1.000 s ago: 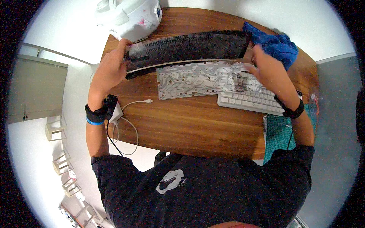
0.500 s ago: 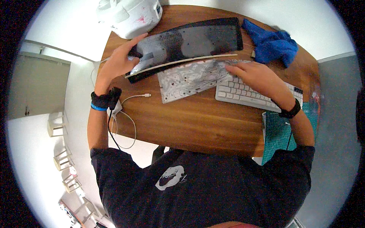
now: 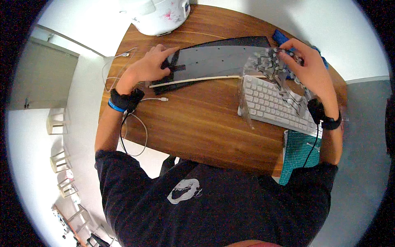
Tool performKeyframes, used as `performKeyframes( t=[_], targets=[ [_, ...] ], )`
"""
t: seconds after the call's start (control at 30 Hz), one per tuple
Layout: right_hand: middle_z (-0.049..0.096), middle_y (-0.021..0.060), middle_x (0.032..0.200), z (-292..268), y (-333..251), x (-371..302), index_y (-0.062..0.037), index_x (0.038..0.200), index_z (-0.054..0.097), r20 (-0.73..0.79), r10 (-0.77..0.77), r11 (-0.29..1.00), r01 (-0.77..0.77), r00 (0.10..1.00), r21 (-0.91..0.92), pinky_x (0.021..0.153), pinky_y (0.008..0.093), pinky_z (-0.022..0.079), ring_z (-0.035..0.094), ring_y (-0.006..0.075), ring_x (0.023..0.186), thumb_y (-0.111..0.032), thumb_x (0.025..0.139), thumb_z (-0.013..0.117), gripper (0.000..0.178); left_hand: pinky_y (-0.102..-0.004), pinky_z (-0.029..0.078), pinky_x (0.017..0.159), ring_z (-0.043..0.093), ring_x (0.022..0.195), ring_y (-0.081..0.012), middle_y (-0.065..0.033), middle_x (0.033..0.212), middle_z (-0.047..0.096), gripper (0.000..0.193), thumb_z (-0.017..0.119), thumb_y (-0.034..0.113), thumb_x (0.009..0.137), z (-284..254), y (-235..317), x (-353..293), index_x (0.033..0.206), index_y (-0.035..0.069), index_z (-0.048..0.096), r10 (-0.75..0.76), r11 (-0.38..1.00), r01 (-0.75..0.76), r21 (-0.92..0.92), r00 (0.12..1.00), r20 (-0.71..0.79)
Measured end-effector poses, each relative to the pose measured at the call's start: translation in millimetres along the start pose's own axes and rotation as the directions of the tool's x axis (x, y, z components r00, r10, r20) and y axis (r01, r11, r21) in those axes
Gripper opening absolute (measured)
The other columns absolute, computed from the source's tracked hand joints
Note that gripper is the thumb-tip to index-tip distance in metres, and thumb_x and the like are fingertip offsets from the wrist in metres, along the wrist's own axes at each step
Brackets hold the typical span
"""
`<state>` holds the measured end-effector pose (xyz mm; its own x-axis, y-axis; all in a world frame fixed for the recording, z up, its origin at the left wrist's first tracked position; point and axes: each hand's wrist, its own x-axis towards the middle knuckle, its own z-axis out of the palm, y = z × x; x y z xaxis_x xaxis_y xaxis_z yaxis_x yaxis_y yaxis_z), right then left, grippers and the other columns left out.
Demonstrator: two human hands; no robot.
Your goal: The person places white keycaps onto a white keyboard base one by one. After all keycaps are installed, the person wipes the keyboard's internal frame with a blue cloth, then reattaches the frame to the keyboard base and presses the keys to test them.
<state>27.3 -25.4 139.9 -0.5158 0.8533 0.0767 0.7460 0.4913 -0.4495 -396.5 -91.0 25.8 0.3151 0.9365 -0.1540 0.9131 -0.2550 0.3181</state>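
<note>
My right hand [image 3: 306, 61] pinches the upper part of a clear keyboard membrane sheet [image 3: 275, 72] printed with silvery traces. The sheet curls and hangs down over a compact white keyboard [image 3: 263, 101]. On the far side of the table lies a long grey plate [image 3: 218, 61] with a pale strip along its near edge, on top of a black keyboard case [image 3: 247, 42]. The left end of this plate is gripped by my left hand [image 3: 152, 64], its thumb and fingers on opposite edges.
A white rice cooker [image 3: 160, 18] with a flower print stands at the far left. Part of a blue cloth [image 3: 280, 37] shows behind my right hand. A white cable [image 3: 146, 138] loops by my left wrist, and a green cutting mat [image 3: 302, 154] lies at the right edge.
My right hand has lifted the membrane sheet off the table and carried it right and away, so it now curls over the white keyboard. My left hand still has the plate's left end.
</note>
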Motion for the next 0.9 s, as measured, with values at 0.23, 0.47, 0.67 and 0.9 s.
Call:
performKeyframes(
  t=[0.23,0.47,0.67,0.9],
  targets=[
    [0.067,0.0020,0.085,36,42,44,-0.0049,0.112,0.070,0.060,-0.281,0.930,0.256,0.958,0.263,0.065,0.0291,0.049,0.058,0.0102,0.072,-0.029,0.101,0.067,0.027,-0.0447,0.037,0.118,0.044,0.142,-0.0401,-0.0253,0.151,0.046,0.068,0.068,0.020,0.098,-3,47,-14,0.157,0.008,0.037,0.279,0.939,-0.303,-0.162,0.948,-0.153],
    [0.060,-0.0054,0.074,37,26,61,-0.0109,0.128,0.066,0.306,-0.187,0.902,0.039,0.934,0.431,0.057,0.0233,0.041,0.050,0.0032,0.066,-0.029,0.103,0.066,0.031,-0.0421,0.048,0.098,0.062,0.114,-0.0342,-0.0218,0.134,0.061,0.068,0.063,0.013,0.100,10,80,-12,0.160,0.012,0.031,0.148,0.909,-0.200,-0.366,0.975,-0.166],
    [0.066,-0.0015,0.090,24,35,56,-0.0114,0.144,0.054,0.391,-0.249,0.828,-0.015,0.886,0.561,0.070,0.0237,0.052,0.059,0.0058,0.079,-0.018,0.099,0.070,0.048,-0.0402,0.055,0.082,0.071,0.094,-0.0328,-0.0200,0.110,0.072,0.054,0.057,-0.006,0.095,4,52,-8,0.145,0.011,0.050,0.075,0.896,-0.247,-0.370,0.903,-0.422],
    [0.066,-0.0004,0.100,27,64,52,-0.0120,0.145,0.054,0.478,-0.260,0.847,-0.039,0.839,0.530,0.076,0.0242,0.051,0.058,0.0060,0.089,-0.011,0.093,0.076,0.056,-0.0345,0.055,0.086,0.070,0.095,-0.0242,-0.0136,0.110,0.072,0.037,0.054,-0.007,0.098,-9,30,-16,0.133,0.004,0.061,-0.018,0.909,-0.207,-0.362,0.848,-0.530]
  ],
)
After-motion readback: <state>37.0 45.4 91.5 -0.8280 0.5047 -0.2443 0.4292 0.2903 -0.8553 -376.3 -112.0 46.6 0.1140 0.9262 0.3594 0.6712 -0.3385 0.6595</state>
